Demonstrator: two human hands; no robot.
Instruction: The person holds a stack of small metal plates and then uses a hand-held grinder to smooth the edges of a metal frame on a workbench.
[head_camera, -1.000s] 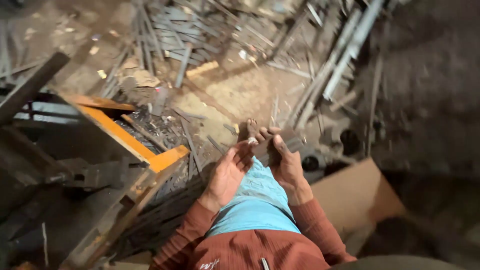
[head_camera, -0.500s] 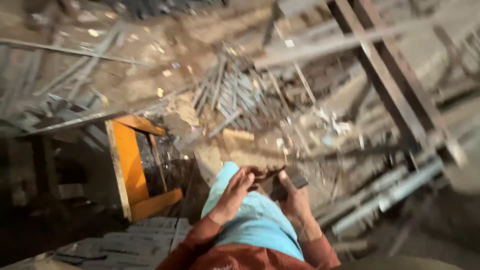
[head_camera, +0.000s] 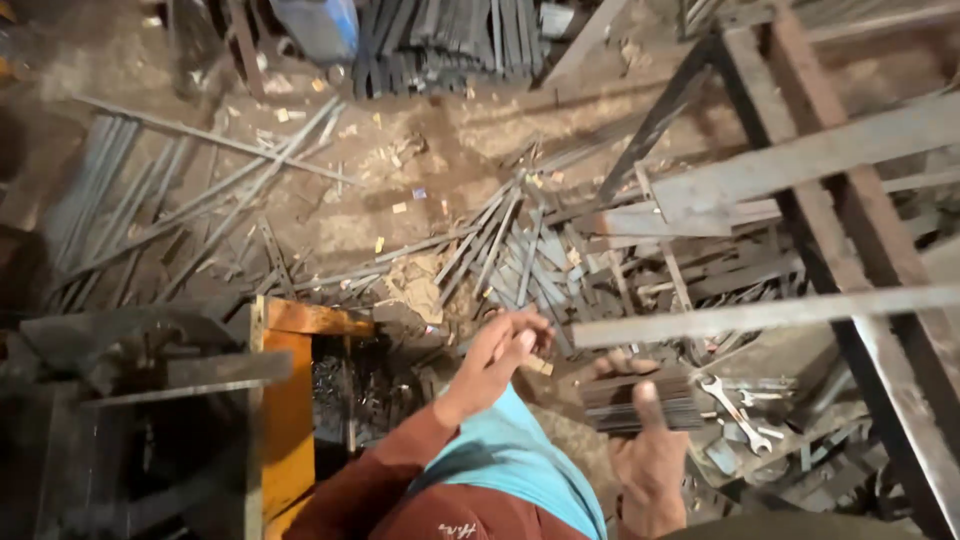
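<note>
Workshop floor (head_camera: 440, 150): hands apparently gripping strips (head_camera: 638, 402).

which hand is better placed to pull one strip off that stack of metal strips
Left. The right hand is busy gripping the stack of metal strips, thumb on top. The left hand looks empty and hovers just beside it.

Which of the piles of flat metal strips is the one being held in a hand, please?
The small dark stack of strips gripped by the right hand; the other piles lie on the floor.

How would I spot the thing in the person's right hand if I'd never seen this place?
Find the orange frame at lower left, then look right past the blue cloth. The right hand grips a stack of flat dark metal strips: bundled evenly, unlike the strips scattered on the floor.
</note>
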